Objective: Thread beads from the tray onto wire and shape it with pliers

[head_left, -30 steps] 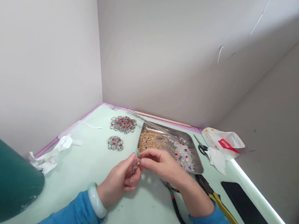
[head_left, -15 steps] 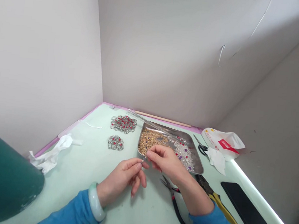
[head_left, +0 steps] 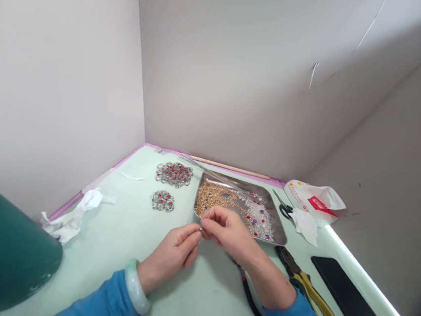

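Note:
My left hand (head_left: 172,249) is closed in a pinch, thumb against forefinger, on a small silvery beaded piece (head_left: 200,229), mostly hidden by the fingertips. Pressed up against it, my right hand (head_left: 230,233) pinches the other end of the same piece with thumb and forefinger. Just behind the right hand lies a metal tray (head_left: 281,234) with gold beads (head_left: 210,197), clear beads (head_left: 264,218) and a few red and purple ones. Under the right wrist rest black-and-red pliers (head_left: 251,298), their jaws partly covered.
Two piles of wire-and-red-bead pieces, a larger pile (head_left: 174,174) and a smaller pile (head_left: 163,201), lie left of the tray. Thin wires (head_left: 209,170) cross its back edge. Scissors (head_left: 285,210), yellow-handled pliers (head_left: 309,289) and a tissue pack (head_left: 312,202) lie right; a green container (head_left: 8,248) stands left.
My hands have come closer together, and the beaded piece shows less between them. The left fingers have curled in. My right hand has shifted slightly down and left.

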Motion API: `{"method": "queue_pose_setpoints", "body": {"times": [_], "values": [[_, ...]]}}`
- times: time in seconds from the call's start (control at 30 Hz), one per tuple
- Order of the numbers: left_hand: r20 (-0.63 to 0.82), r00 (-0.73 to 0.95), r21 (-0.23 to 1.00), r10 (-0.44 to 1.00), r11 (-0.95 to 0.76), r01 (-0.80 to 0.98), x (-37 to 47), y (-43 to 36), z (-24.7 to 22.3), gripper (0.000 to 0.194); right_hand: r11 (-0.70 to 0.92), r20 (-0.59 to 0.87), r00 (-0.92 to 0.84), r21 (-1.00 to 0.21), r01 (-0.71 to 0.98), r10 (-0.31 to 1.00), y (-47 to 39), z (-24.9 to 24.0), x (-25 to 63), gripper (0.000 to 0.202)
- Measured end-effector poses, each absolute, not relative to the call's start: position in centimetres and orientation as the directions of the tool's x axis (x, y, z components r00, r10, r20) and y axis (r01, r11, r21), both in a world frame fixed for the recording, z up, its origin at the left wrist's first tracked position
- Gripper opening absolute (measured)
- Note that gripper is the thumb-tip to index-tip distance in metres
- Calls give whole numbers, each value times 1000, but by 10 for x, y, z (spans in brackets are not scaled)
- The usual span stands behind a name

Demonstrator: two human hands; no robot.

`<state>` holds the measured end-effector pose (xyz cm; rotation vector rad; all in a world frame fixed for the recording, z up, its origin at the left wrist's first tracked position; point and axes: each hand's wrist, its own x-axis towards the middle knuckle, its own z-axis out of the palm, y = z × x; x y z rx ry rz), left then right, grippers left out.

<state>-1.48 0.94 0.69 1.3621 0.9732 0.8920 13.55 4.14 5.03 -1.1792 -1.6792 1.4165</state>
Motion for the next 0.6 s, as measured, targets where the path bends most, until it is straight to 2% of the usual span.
{"method": "queue_pose_setpoints", "body": {"times": [0.1, 0.3, 0.43, 0.6], "values": [[5, 310, 995, 951, -34, 91, -14, 9, 8, 27, 5, -74, -356, -976, 217, 932, 42, 48, 134, 9], [-139, 336, 987, 932, 157, -28, -14, 8, 11, 31, -31, -126, -431, -975, 220, 893, 43, 50, 138, 25], [-158, 395, 973, 905, 211, -94, -14, 8, 10, 36, 35, -90, -414, -958, 285, 906, 43, 52, 140, 21], [-160, 410, 955, 898, 246, -166, -14, 10, 9, 44, 25, -64, -295, -958, 287, 953, 47, 54, 145, 19]]}}
